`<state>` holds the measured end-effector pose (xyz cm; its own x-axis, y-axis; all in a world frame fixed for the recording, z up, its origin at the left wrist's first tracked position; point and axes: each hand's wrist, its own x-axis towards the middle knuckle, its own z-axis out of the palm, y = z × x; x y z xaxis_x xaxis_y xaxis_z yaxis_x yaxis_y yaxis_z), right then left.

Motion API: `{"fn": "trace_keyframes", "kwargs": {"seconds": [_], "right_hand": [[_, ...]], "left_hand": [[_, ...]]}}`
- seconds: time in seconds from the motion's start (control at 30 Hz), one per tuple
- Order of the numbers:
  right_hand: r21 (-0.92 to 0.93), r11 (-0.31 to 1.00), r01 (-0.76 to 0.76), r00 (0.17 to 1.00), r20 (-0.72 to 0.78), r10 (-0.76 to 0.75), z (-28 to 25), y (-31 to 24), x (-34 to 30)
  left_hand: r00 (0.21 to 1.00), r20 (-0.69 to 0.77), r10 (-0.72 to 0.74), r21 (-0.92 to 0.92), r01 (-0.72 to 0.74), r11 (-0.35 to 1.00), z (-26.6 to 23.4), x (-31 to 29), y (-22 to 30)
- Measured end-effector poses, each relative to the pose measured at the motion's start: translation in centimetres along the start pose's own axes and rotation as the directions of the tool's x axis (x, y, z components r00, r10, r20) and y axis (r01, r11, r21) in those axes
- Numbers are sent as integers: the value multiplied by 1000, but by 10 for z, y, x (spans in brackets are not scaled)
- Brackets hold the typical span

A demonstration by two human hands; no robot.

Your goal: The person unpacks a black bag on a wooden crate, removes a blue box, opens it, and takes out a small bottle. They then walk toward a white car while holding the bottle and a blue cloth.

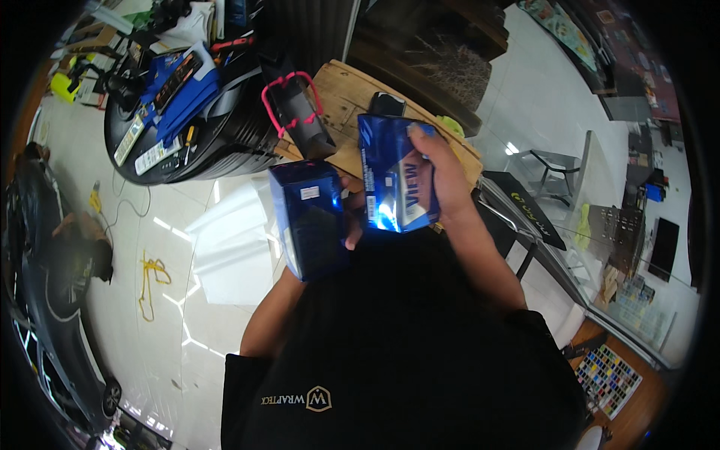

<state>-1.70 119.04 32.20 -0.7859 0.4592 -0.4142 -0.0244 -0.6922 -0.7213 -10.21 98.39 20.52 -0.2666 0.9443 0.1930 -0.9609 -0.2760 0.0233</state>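
Observation:
I hold two shiny blue boxes side by side in front of my chest. My left hand (354,217) is closed round the dark blue box (309,221), which bears a small white label; its fingers show along the right side. My right hand (444,169) grips the other blue box (386,169) by its right edge, thumb over the top corner. That box has a lighter printed panel. Just beyond them, a black paper bag (307,131) with pink rope handles stands by the wooden table (345,90). A black object (388,104) lies behind the right box, partly covered.
A black drum (232,142) at the far left carries blue cloths (184,90) and tools. White sheeting (232,247) and a yellow cord (152,281) lie on the tiled floor. Further left, a person (79,244) is beside a dark car (45,247). A glass partition (577,277) stands at right.

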Motion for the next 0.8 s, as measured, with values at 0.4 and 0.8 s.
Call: {"fn": "trace_keyframes", "kwargs": {"seconds": [0.4,0.8], "right_hand": [[20,966,259,962,-93,-256,77,16,12],[-590,735,334,841,-166,-515,92,-5,44]], "left_hand": [[993,85,-82,158,68,985,11,11,87],[879,-449,162,435,57,899,38,-41,177]]}}
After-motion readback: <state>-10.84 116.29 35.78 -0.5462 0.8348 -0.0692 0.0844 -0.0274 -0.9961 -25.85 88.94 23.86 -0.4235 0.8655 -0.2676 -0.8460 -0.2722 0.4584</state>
